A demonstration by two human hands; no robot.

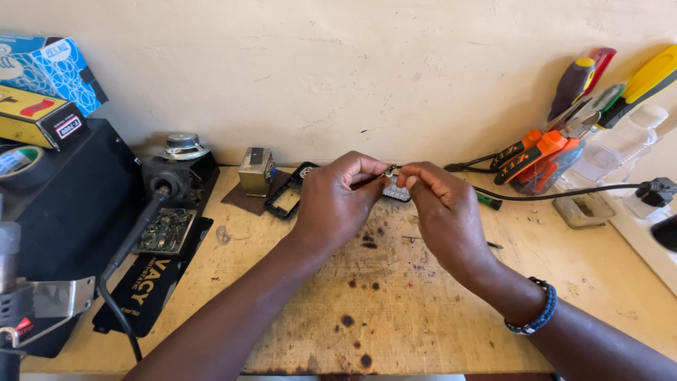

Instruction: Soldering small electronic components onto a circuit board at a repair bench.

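Note:
My left hand (337,199) and my right hand (441,208) meet above the back middle of a wooden bench (395,303). Together their fingertips pinch a small grey keypad-like part (395,189) with a tiny metal piece at its top. Most of the part is hidden behind my fingers. My right wrist wears a blue beaded bracelet (536,310). Just left of my left hand lies a black rectangular frame (285,199) on the bench.
A soldering iron (151,212) in its stand, a circuit board (166,231) and a small transformer (255,171) sit at the left. Boxes (42,92) are stacked far left. Pliers and screwdrivers (564,134) fill a holder at the right, beside a black cable (564,194).

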